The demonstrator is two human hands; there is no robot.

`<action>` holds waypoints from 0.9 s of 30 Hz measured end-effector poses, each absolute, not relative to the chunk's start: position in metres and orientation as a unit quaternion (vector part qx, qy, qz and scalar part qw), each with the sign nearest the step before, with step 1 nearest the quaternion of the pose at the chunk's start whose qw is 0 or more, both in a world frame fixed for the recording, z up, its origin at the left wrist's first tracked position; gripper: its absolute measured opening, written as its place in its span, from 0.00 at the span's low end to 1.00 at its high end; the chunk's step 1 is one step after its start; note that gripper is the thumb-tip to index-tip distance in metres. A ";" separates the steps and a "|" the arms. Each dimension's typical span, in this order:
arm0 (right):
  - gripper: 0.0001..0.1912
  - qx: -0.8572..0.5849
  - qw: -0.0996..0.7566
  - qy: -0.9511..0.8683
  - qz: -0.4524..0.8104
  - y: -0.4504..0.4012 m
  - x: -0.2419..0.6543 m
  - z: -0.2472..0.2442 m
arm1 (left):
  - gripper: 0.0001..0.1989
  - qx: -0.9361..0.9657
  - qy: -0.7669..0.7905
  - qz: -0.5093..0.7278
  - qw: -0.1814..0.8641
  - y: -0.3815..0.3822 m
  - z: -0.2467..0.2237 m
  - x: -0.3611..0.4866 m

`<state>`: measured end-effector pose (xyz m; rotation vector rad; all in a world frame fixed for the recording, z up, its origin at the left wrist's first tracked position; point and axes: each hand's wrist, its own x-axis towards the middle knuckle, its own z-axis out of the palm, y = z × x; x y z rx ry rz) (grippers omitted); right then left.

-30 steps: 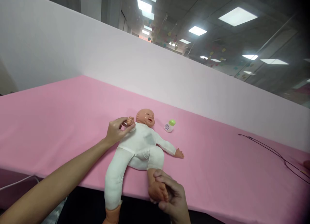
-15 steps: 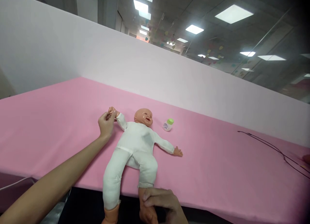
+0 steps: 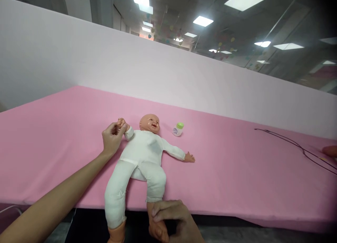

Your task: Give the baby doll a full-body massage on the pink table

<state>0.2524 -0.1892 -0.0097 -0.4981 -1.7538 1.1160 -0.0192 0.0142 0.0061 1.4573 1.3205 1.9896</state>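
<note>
A baby doll (image 3: 142, 148) with a white cloth body lies face up on the pink-covered table (image 3: 223, 173), its lower legs hanging past the front edge. My left hand (image 3: 112, 136) is closed around the doll's hand and wrist at the left, holding that arm raised beside the head. Down at the front edge, my right hand (image 3: 175, 216) grips the doll's ankle, thumb and fingers around the bare lower leg; part of the hand is cut off by the frame. The doll's other arm stretches out to the right, palm up, untouched.
A small bottle (image 3: 178, 129) with a green cap stands beyond the doll's outstretched arm. Thin black cables (image 3: 295, 144) run across the table at the right, near an orange-brown object (image 3: 329, 151) cut by the frame. A white partition (image 3: 168, 74) rises behind.
The view has shifted slightly, so the doll and bottle sit a little further left. The doll's left-side arm looks more bent, drawn closer to its body. Both hands keep their hold.
</note>
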 end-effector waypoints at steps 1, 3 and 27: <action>0.28 -0.195 0.475 -0.714 0.476 -0.189 0.251 -0.008 | 0.13 0.524 0.465 0.695 0.162 0.013 0.007 -0.018; 0.29 -0.187 0.467 -0.700 0.506 -0.191 0.249 -0.002 | 0.12 0.547 0.459 0.684 0.148 0.010 0.009 -0.016; 0.26 -0.244 0.516 -0.714 0.405 -0.189 0.264 0.019 | 0.10 0.608 0.400 0.670 0.143 0.010 0.013 -0.021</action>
